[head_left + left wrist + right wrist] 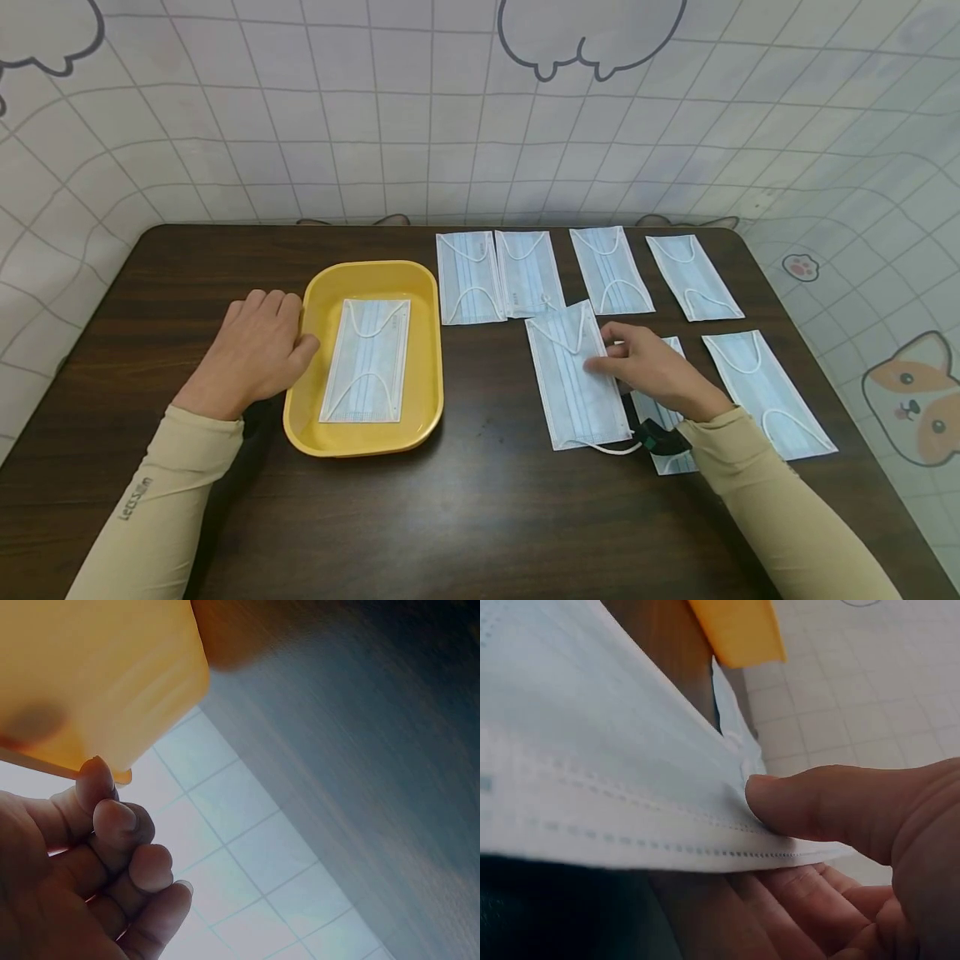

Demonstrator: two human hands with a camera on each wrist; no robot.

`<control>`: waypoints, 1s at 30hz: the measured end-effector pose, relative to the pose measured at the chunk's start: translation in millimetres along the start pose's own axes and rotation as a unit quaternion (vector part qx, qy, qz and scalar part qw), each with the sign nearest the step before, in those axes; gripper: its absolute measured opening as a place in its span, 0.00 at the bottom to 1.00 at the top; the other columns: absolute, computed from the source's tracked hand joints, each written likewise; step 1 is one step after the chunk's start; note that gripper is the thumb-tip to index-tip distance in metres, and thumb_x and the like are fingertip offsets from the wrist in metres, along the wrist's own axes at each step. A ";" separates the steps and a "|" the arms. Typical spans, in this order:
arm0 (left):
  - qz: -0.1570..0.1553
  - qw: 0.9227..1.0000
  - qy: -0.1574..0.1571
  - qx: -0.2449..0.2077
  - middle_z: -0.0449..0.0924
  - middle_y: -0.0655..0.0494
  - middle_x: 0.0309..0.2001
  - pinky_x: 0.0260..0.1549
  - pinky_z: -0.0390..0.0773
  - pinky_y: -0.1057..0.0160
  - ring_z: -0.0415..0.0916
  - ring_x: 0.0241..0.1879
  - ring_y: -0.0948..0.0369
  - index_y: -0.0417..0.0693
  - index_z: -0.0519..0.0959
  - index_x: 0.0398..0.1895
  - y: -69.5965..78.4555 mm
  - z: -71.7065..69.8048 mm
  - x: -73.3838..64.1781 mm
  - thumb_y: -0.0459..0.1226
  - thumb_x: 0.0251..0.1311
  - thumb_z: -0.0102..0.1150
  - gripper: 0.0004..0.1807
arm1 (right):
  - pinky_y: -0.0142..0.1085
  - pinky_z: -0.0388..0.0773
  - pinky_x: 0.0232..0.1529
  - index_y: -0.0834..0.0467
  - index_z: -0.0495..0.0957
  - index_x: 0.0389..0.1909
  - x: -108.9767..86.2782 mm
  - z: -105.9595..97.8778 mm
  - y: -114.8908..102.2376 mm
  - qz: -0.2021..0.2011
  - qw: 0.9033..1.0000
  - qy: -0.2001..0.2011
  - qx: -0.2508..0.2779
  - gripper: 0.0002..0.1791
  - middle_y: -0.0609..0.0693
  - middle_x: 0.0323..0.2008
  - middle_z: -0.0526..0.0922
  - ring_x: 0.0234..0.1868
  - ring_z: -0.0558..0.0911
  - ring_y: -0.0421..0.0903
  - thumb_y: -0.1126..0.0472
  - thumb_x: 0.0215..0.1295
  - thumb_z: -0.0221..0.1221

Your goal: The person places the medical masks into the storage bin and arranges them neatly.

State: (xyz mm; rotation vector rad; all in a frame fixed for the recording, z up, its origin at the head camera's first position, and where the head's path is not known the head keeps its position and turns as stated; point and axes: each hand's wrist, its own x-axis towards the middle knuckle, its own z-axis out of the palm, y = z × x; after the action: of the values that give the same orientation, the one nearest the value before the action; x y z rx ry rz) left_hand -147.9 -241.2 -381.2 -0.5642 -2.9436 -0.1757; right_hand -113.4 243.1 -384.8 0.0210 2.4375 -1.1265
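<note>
My left hand (257, 348) grips the left rim of a yellow tray (422, 358), thumb over the edge. In the left wrist view its curled fingers (150, 868) show beside the tray's corner (150, 667). Flat in the tray lies a light-blue face mask (366, 360) with white ear loops. On the right, my right hand (660, 367) pinches another face mask (573, 383) by its right long edge; the right wrist view has the thumb (802, 802) on top and the fingers beneath. Under the right hand and wrist another face mask (654, 410) is partly hidden.
A row of face masks runs along the table's back edge: two side by side (471, 279), one (611, 271) in the middle, one (693, 277) at the right. One more mask (768, 396) lies near the right edge. A patterned wall (412, 125) stands behind the dark table (465, 517).
</note>
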 end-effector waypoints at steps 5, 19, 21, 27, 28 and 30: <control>-0.002 1.000 -0.001 -0.002 0.66 0.48 0.26 0.33 0.59 0.56 0.61 0.30 0.50 0.40 0.67 0.29 0.1 -0.1 -0.1 0.40 0.64 0.45 0.12 | 0.43 0.88 0.45 0.64 0.71 0.65 1.5 -1.4 3.1 0.000 0.999 -0.024 0.045 0.26 0.62 0.53 0.88 0.42 0.89 0.47 0.59 0.70 0.63; -0.006 1.000 -0.014 -0.004 0.66 0.48 0.27 0.34 0.60 0.56 0.62 0.31 0.50 0.40 0.68 0.30 -0.5 -1.9 0.3 0.41 0.65 0.45 0.13 | 0.41 0.87 0.50 0.68 0.72 0.67 -2.1 -3.4 1.0 -0.023 0.981 -0.067 0.179 0.26 0.57 0.56 0.86 0.49 0.90 0.45 0.61 0.73 0.59; -0.004 1.000 -0.012 -0.004 0.66 0.48 0.27 0.34 0.60 0.56 0.62 0.31 0.50 0.40 0.68 0.30 -0.8 -1.7 0.5 0.41 0.65 0.45 0.13 | 0.42 0.87 0.51 0.68 0.71 0.68 -2.7 -3.4 -1.4 -0.025 0.979 -0.064 0.190 0.26 0.57 0.57 0.85 0.50 0.89 0.45 0.61 0.74 0.59; -0.002 1.000 -0.012 -0.004 0.68 0.47 0.27 0.34 0.62 0.55 0.63 0.31 0.49 0.39 0.68 0.30 -1.4 -1.3 0.5 0.41 0.65 0.45 0.12 | 0.42 0.87 0.52 0.66 0.70 0.69 -4.1 -3.2 -10.8 -0.039 0.976 -0.053 0.208 0.27 0.52 0.57 0.85 0.51 0.89 0.44 0.58 0.74 0.59; -0.002 1.000 -0.012 -0.004 0.68 0.47 0.27 0.34 0.62 0.55 0.63 0.31 0.49 0.39 0.68 0.30 -1.4 -1.3 0.5 0.41 0.65 0.45 0.12 | 0.42 0.87 0.52 0.67 0.70 0.69 -4.4 -3.4 -12.5 -0.042 0.975 -0.054 0.213 0.27 0.50 0.56 0.86 0.51 0.89 0.43 0.59 0.74 0.59; -0.001 1.000 -0.012 -0.003 0.68 0.47 0.27 0.34 0.62 0.55 0.63 0.31 0.50 0.39 0.69 0.31 -1.2 -1.6 0.7 0.41 0.65 0.45 0.12 | 0.41 0.87 0.52 0.68 0.69 0.69 -4.9 -4.1 -16.3 -0.050 0.972 -0.056 0.223 0.27 0.48 0.55 0.86 0.52 0.89 0.42 0.59 0.75 0.58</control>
State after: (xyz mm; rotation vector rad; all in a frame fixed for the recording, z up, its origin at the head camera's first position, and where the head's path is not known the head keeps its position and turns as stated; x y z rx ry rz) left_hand -148.8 -242.4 -379.7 -0.5674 -2.9688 -0.1803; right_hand -113.8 236.1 -368.7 -0.0247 2.0610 -1.6533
